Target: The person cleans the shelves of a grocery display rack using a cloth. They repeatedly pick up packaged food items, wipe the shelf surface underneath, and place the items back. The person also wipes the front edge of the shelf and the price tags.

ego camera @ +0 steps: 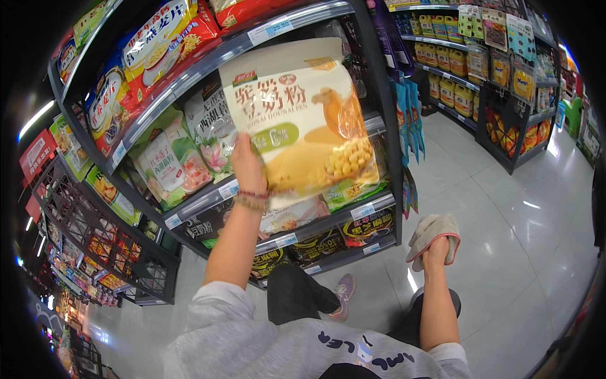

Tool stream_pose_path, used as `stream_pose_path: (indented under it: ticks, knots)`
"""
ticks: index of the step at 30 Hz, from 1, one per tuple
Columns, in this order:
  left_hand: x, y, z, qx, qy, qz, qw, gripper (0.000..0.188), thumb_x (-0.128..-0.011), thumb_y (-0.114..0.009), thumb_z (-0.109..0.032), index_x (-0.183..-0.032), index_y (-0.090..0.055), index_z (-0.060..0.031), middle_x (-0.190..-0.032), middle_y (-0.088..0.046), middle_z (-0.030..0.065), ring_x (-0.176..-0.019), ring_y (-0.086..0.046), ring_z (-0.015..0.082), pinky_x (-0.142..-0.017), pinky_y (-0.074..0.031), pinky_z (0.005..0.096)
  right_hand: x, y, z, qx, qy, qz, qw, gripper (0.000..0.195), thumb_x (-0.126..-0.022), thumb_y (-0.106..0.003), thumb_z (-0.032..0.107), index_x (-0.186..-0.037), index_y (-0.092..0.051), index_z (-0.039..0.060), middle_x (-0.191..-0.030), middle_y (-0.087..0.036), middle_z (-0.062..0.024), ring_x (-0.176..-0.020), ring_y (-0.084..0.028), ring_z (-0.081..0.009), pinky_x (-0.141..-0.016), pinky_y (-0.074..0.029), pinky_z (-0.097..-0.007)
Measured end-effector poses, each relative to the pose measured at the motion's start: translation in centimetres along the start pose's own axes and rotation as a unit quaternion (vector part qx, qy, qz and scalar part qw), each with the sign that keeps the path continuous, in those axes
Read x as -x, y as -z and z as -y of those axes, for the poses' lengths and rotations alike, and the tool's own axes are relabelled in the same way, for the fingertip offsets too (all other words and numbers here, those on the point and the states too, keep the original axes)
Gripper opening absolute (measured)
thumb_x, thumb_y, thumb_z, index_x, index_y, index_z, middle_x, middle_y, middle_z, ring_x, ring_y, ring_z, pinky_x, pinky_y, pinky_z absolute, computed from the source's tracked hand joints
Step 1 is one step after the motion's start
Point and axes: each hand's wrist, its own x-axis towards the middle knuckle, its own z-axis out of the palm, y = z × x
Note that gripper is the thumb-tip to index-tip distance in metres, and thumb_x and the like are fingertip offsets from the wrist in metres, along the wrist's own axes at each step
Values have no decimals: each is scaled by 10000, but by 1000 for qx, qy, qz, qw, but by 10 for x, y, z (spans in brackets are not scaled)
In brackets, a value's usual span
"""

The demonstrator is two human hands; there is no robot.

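A large cream-coloured bag of soy milk powder (303,118), printed with a camel and soybeans, is gripped at its left edge by my left hand (249,163). It stands upright in front of the shelf and hides part of the goods behind it. Bracelets circle my left wrist. Out over the floor on the right, my right hand (438,251) holds a grey cloth (434,234) with a pink edge, which drapes over the fingers. Green and white food bags (173,163) stand on the shelf left of the held bag.
Metal shelf edges (232,49) with price tags run close before me. Oatmeal bags (161,47) fill an upper shelf, dark bags (315,246) the lowest. Blue packets (410,118) hang on the rack's right side. Farther right, another rack (516,132) stands on the tiled floor (478,213).
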Motion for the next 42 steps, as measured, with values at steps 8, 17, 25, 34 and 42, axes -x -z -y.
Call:
stream_pose_path:
  ticks: [8,17,25,34,42]
  knots:
    - [-82,-74,27,52,-6,-77,996,326,-870,-460,-244,-823,-550,66,-771,-561,99,-660,-520,192,-640,-432,311,-2,18,-24,24,-46,-95,994,234,-898,-462,265,-899,-516,38,-789,-568,-92,-702,-558,-214,-625,-474,-315]
    - [-126,-95,64,-38,-177,-102,978,308,-874,-466,-230,-752,-536,45,-733,-539,74,-667,-470,172,-654,-394,292,-9,22,-45,72,-105,-116,985,199,-869,-483,208,-848,-530,16,-776,-570,-116,-700,-563,-216,-627,-472,-317]
    - [-117,-108,85,-264,-346,-108,894,354,-875,-377,-80,-1224,-409,-25,-1148,-496,231,-1068,-477,351,-907,-363,373,-18,19,-56,95,-168,5,981,223,-880,-447,211,-861,-534,7,-792,-579,-118,-722,-568,-219,-638,-474,-318]
    - [-112,-93,75,-424,-397,54,812,484,-852,-470,-200,-1313,-325,-164,-1397,-108,265,-1301,-125,400,-1039,-213,421,-10,-27,-38,69,-204,-37,976,223,-876,-457,223,-883,-528,12,-796,-572,-110,-697,-560,-213,-608,-457,-331]
    - [-55,-90,64,-638,-283,183,693,965,-624,-647,-606,-1380,-202,-202,-1425,47,235,-1239,66,558,-973,-139,629,-12,-3,-58,84,-193,-89,973,238,-887,-465,242,-913,-535,16,-854,-584,-98,-772,-565,-200,-681,-464,-321]
